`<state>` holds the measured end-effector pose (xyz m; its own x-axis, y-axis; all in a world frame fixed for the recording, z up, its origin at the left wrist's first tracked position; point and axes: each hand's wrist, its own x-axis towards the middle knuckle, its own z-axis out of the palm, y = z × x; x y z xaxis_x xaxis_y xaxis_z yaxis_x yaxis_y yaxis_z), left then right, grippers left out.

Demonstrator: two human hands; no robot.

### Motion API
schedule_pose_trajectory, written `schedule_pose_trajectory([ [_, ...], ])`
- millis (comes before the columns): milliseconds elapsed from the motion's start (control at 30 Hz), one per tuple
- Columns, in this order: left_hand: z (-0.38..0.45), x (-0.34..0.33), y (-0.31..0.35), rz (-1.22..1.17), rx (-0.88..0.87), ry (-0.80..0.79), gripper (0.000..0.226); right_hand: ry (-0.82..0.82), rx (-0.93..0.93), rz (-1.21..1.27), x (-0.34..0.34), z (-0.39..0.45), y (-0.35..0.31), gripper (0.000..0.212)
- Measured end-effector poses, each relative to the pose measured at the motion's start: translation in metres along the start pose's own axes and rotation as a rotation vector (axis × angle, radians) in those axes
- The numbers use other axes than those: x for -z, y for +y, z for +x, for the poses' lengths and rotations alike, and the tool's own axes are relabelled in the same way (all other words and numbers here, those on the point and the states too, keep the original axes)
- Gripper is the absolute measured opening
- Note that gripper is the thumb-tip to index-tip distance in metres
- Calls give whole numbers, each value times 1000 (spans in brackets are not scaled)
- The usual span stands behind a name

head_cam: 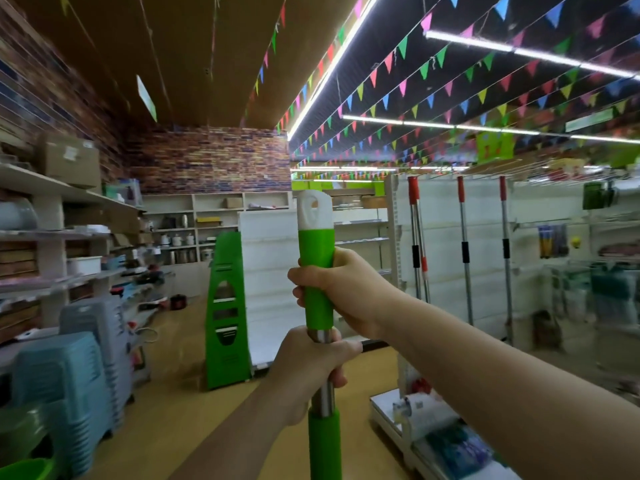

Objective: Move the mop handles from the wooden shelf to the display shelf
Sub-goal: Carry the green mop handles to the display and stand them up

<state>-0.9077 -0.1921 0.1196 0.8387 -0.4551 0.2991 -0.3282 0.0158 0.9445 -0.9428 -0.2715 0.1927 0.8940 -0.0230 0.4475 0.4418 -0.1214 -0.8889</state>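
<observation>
Hands [346, 292] grip mop handle [316, 251] in shop aisle.

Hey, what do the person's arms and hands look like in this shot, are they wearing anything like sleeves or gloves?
Both forearms are bare as far as the frame shows, with no sleeves in view. The left hand and right hand wear no gloves, and no rings, watch or bracelet are visible on them. The nails that show look short and plain.

Open aisle floor [180, 341] between stools [69, 372] (stacked) and green shelf end [227, 306].
</observation>
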Motion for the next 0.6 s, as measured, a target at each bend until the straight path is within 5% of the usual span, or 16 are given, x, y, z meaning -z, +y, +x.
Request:
schedule_pose_trajectory([
  [600, 218, -92, -36, -115, -105, -436, 28, 476, -69, -153, 143, 125, 60, 12],
])
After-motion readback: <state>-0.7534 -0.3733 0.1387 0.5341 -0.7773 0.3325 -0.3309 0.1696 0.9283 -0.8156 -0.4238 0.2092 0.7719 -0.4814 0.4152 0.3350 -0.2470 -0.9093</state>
